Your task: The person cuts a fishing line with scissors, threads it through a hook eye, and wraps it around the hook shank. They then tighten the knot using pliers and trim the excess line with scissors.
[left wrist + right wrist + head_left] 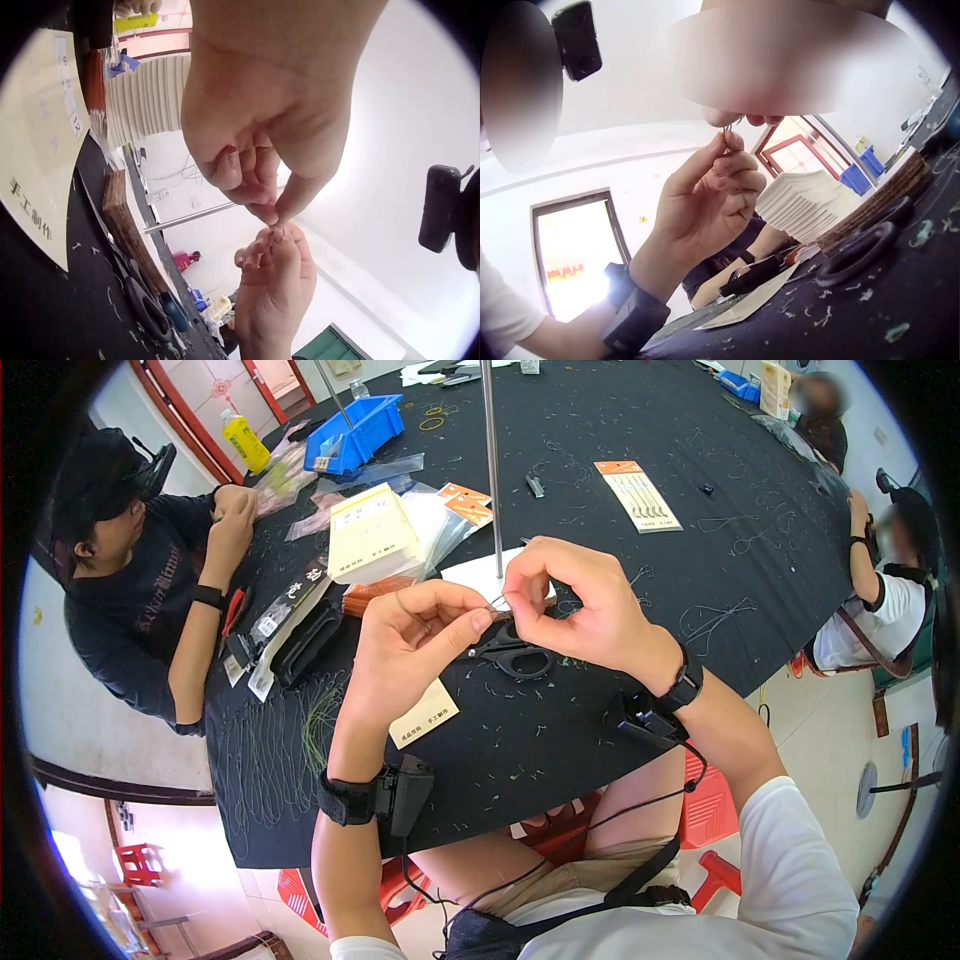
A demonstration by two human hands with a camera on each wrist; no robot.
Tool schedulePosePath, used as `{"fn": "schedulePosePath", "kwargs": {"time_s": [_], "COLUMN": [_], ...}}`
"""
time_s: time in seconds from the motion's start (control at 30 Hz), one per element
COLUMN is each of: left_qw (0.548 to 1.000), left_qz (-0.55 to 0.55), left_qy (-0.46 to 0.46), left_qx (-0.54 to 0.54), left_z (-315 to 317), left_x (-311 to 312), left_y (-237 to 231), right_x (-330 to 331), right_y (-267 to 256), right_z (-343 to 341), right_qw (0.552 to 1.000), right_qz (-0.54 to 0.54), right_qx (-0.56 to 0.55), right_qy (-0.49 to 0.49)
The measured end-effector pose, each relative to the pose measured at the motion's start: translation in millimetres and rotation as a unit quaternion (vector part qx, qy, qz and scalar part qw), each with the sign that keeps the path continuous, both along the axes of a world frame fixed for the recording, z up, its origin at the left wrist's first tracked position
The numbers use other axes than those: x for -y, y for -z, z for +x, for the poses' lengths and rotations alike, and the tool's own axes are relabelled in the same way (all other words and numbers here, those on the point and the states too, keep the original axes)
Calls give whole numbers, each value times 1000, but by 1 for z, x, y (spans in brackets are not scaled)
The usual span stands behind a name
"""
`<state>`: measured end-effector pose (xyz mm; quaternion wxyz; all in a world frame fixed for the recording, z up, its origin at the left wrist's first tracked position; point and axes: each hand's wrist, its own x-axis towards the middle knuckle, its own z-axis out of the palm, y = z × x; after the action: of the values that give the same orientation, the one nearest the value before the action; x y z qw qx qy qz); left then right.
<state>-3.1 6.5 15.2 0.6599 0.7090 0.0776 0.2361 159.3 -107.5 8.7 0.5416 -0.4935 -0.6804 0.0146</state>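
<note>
Being pinched by the left hand (408, 640) and right hand (590, 605), a small hook (497, 602) is held at frame centre, near black scissors (514, 651).

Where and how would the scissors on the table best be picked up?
Probably by the handle loops, from above and the person's near side: the scissors lie low on the black table, the loops offer openings for fingers, and the block sits just behind.
</note>
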Motion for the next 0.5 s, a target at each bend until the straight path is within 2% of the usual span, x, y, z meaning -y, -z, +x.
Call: {"fn": "schedulePosePath", "kwargs": {"time_s": [0.37, 0.5], "left_qw": [1000, 998], "left_qz": [-12, 6], "left_qy": [-14, -48], "left_qx": [15, 27], "left_z": [1, 3], "left_x": [-1, 4], "left_y": [3, 1], "right_x": [1, 1], "right_y": [-1, -1], "right_z": [-2, -2], "right_qw": [1000, 1000], "right_qz": [0, -2], "right_qx": [23, 1], "right_qy": [-2, -7]}}
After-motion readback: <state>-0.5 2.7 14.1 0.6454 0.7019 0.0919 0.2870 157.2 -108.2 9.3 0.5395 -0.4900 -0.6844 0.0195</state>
